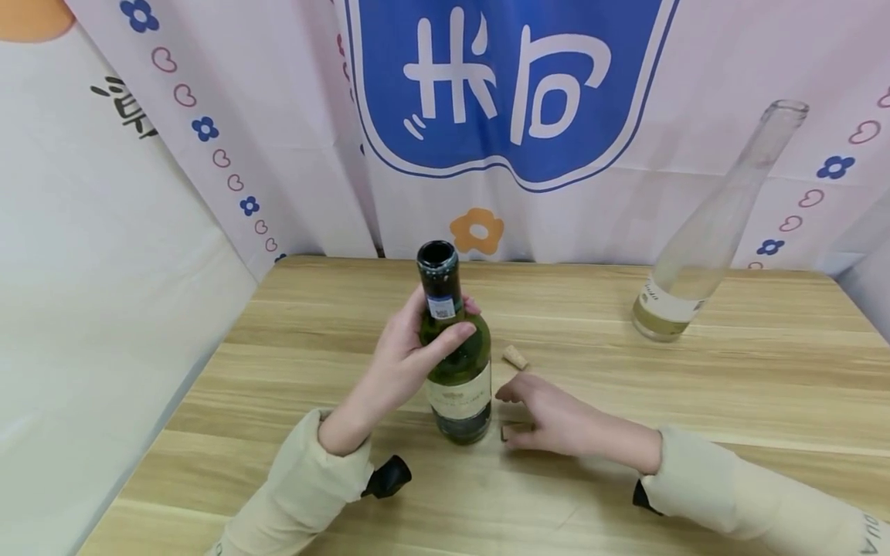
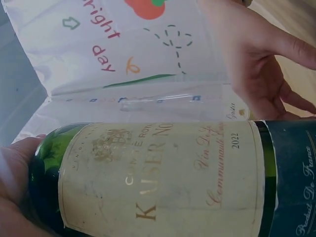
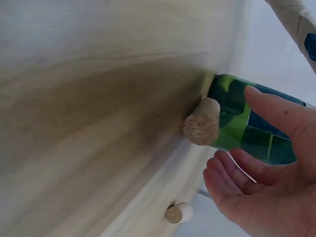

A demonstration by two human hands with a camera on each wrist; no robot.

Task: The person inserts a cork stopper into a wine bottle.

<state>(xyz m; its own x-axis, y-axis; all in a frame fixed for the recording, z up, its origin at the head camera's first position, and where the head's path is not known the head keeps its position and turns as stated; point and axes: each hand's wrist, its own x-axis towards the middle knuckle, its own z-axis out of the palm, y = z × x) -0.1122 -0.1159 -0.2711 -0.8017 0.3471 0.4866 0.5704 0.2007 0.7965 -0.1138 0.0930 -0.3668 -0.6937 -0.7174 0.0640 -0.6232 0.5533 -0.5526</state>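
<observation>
Sleeves, two; left hand grips one of two bottles, axis vertical, mouth up; right hand, fingers apart; corks, two.

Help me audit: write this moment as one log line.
left hand: grips upright green glass bottle; right hand: beside tan cylindrical cork, not gripping; second cork: on wood-grain table

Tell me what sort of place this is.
Probably a makeshift, curtained-off workspace: a printed curtain hangs right behind a wood-grain table, which bears a green wine bottle and a clear glass bottle.
</observation>
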